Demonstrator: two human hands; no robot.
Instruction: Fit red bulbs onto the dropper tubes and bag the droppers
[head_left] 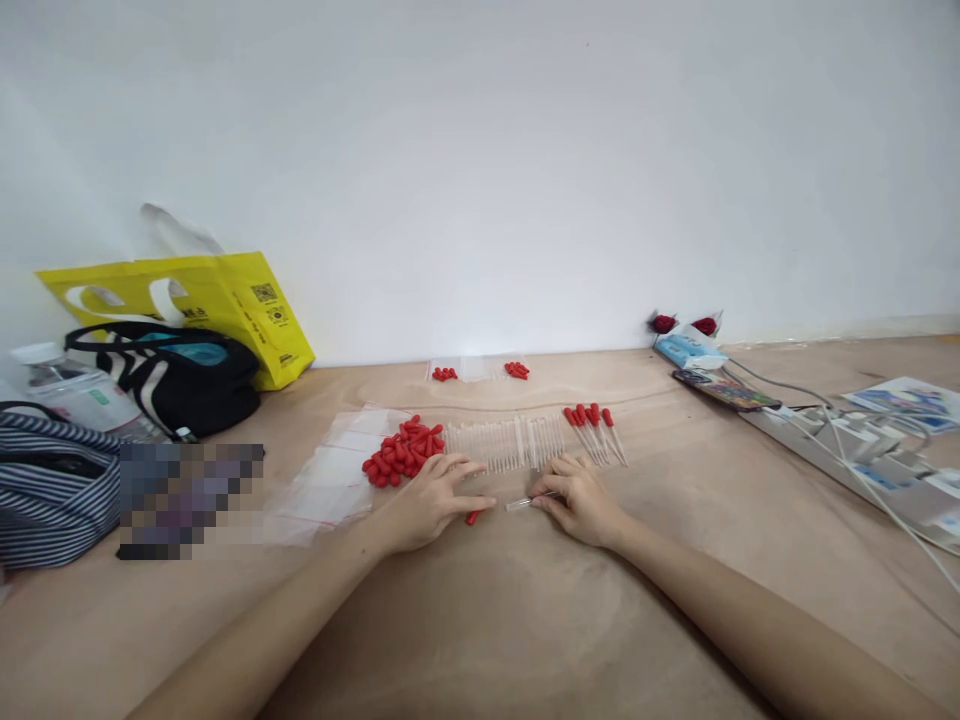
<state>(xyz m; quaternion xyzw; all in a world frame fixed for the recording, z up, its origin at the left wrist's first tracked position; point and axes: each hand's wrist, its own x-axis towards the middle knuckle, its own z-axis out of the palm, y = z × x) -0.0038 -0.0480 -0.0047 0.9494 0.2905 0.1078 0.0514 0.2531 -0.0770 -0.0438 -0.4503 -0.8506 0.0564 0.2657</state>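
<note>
Head view, as observed from my remote station. I find the right hand [577,498] with thumb and forefinger pinched on a clear dropper tube [517,505], one end of which points toward the left hand [439,503]. The left hand's upper fingers are spread loosely over the wooden tabletop [480,620]. A red dropper bulb [472,518] shows just beneath its lowest extended digit; I cannot tell whether it is gripped or merely touched. The tube and this bulb are near each other but apart.

Beyond the hands I note a row of clear tubes [491,445], laid side by side. At its right end lie the red-capped droppers [595,413], bulbs facing the wall [480,180]. At its left end I record a heap of red bulbs [401,452], beside flat plastic bags [341,460]. Two small bulb clusters lie farther back: a left cluster [445,374] and a right cluster [517,370].

At far left I log a yellow carrier bag [232,300] and a striped bag [60,490]; at far right, a power strip [840,460].
</note>
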